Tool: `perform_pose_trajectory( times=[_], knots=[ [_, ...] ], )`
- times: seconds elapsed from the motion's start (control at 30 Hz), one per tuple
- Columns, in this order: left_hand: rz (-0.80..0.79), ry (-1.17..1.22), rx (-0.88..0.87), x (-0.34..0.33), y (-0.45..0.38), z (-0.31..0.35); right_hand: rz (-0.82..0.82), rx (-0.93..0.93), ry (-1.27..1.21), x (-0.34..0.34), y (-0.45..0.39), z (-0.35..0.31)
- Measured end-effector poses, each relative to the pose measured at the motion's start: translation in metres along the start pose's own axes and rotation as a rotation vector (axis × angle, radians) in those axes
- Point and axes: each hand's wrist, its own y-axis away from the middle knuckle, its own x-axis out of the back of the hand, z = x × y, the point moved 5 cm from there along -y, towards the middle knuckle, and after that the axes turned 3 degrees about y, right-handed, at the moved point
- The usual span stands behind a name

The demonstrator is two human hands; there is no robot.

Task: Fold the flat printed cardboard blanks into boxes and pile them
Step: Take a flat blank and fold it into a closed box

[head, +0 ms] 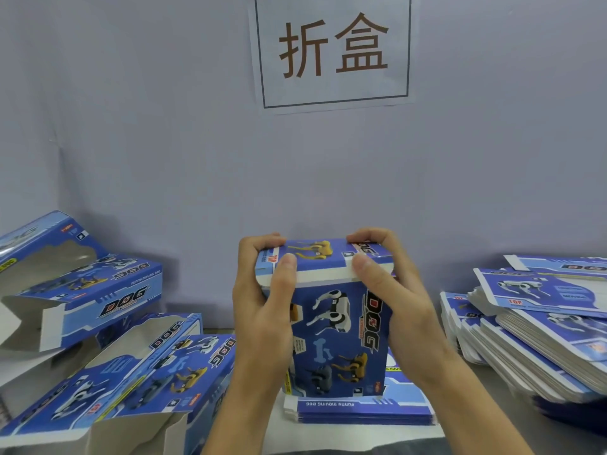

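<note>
Box [341,336] standing upright, gripped at its top.
Left hand [262,310] and right hand [394,300] are clamping its lid, thumbs pressing down.

Ahead of you hangs a pale lilac-grey backdrop [147,126], creased faintly on its left side and falling to meet the table. Fixed to it, high and a little right of centre, you have a white paper sign [333,50] with a thin dark border, slightly tilted, bearing two large brown characters, 折盒. Below, you see a light grey tabletop [512,431].
</note>
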Motion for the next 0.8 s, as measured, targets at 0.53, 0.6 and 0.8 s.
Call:
perform_pose_trajectory(
  times=[0.53,0.6,0.8],
  knots=[
    [-0.017,-0.046,-0.075,0.0028,-0.0034,-0.0013,0.100,0.077,0.134,0.0016,-0.0007,-0.0070],
    [-0.009,-0.029,-0.070,0.0026,-0.0045,-0.0020,0.110,0.076,0.139,0.0013,-0.0010,-0.0070],
    [-0.040,0.016,-0.013,0.0016,-0.0057,-0.0043,0.116,0.049,0.101,0.0007,-0.0023,-0.0053]
  ],
)
